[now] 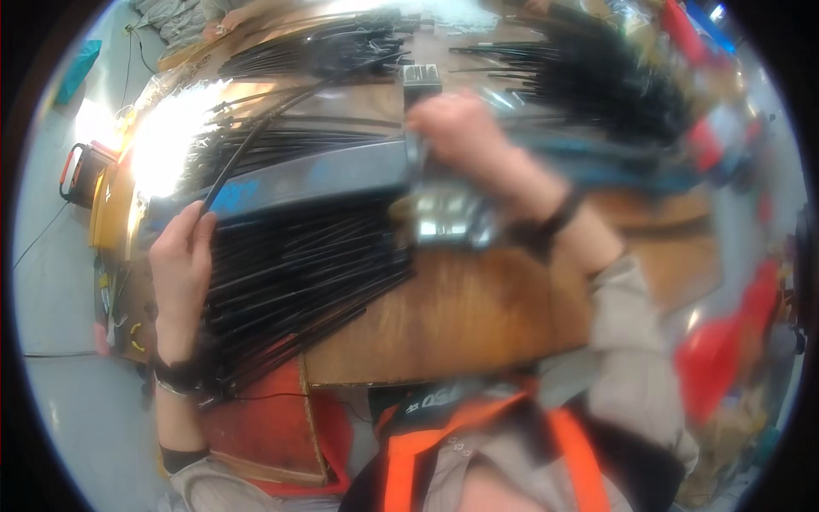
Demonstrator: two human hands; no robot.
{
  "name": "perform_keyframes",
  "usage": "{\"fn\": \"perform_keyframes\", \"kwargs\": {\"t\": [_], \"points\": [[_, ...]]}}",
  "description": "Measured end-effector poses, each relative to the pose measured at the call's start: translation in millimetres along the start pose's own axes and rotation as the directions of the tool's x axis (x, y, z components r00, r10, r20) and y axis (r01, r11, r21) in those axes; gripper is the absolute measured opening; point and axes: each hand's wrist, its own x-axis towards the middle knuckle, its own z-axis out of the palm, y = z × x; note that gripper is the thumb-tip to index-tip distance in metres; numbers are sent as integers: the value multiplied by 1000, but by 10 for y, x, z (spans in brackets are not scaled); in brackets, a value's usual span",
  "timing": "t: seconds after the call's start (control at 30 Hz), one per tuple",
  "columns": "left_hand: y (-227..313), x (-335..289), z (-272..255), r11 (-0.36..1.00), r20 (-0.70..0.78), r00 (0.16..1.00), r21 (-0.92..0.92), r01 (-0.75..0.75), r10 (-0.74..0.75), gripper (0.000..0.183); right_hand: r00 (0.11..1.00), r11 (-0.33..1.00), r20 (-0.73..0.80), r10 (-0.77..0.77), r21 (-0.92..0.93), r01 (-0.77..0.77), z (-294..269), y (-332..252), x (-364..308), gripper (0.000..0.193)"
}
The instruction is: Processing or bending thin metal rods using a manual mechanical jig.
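Note:
My left hand (179,269) is closed, its thumb and fingers pinching a long thin black rod (230,169). The rod slants up and away to the right, bending slightly toward a small upright fixture (421,77) at the middle of the table. Beside that fixture my right hand (461,135) is curled and smeared by motion; whatever is in its fingers is hidden. Under the left hand's rod runs a grey metal bar (328,175) with blue marks. A thick bundle of black rods (299,264) lies on the near side of this bar. Below my right wrist sits a shiny metal block (448,213).
More black rods (597,72) spread over the far right of the wooden table (478,316). Another bunch (311,51) lies at the far left, near another person's hand (232,19). A red-topped box (264,435) stands at the near left, and a red chair (717,363) at right.

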Motion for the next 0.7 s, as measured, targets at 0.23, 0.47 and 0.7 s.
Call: {"fn": "perform_keyframes", "kwargs": {"t": [0.23, 0.47, 0.7], "points": [[268, 401, 514, 989, 241, 968, 111, -96, 67, 20, 979, 860, -6, 205, -476, -183, -1482, 886, -1419, 7], [742, 929, 1551, 919, 183, 901, -55, -391, 394, 18, 962, 882, -83, 259, -385, -271, -1698, 1226, -1928, 2], [737, 926, 1576, 928, 209, 908, -159, -335, 364, 29, 892, 824, -88, 443, -352, -444, -1627, 1223, -2065, 5]]}}
